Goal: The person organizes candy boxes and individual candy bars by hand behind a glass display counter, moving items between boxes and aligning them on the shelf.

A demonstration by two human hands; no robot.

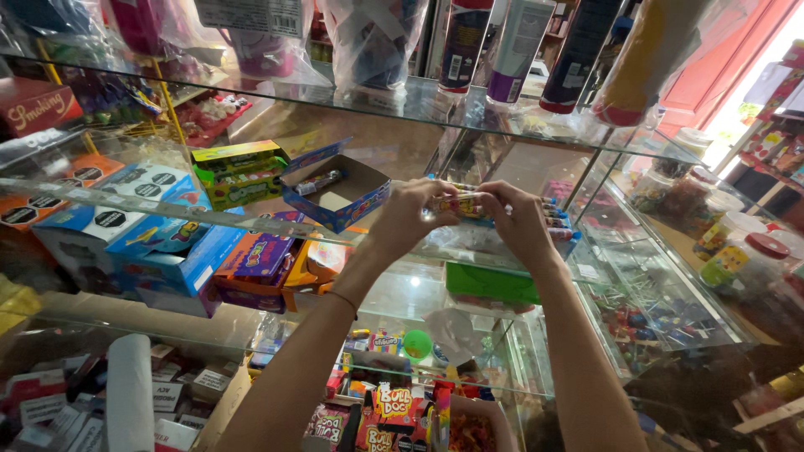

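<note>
**Both hands on one bundle of candy tubes over the glass shelf**

Forearms rise from the lower edge. Left hand (408,213) and right hand (515,219) each clench one end of the candy tube bundle (456,205), held level just above the glass shelf (251,224). Best kept square, lowered flat. At nine o'clock: one open blue box (339,194), one tube inside. At six: one green box (490,283).

The small wrapped candy rolls (456,204) held between the left hand (410,219) and right hand (515,219) are yellow with red and blue print. The open cardboard box (339,194) beside them is blue outside, plain brown inside. A flat carton (237,173) farther left is green and yellow. Below sits a plain green plastic box (492,284), and a purple carton (260,255) with orange edging
</note>
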